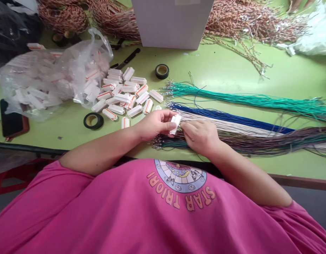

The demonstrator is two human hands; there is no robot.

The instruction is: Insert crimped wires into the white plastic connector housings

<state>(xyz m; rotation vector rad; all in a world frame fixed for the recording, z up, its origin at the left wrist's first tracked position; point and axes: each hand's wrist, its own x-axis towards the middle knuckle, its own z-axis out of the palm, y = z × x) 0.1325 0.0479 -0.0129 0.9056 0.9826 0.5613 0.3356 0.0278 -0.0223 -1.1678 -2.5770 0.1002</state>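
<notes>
Between the thumb and fingers of my left hand (159, 124) is a white plastic connector housing (175, 124), tilted upward over the wires. My right hand (201, 135) is closed in a pinch close to the housing's right side; whatever its fingertips grip is too small and hidden to make out. Below both hands run bundles of cut wires: blue wires (231, 116), white wires (226, 124) and brownish-grey wires (247, 141). Farther back lies a bundle of green wires (239, 98). Loose connector housings (135, 111), some with an orange stripe, are heaped left of my hands.
A clear plastic bag (59, 74) of housings lies at left, near a phone (13, 120). Two black tape rolls, one nearer (99, 120) and one farther (162, 77), flank the heap. Behind are a knife (129, 58), a pale box (173, 24) and twisted wire bundles (247, 21).
</notes>
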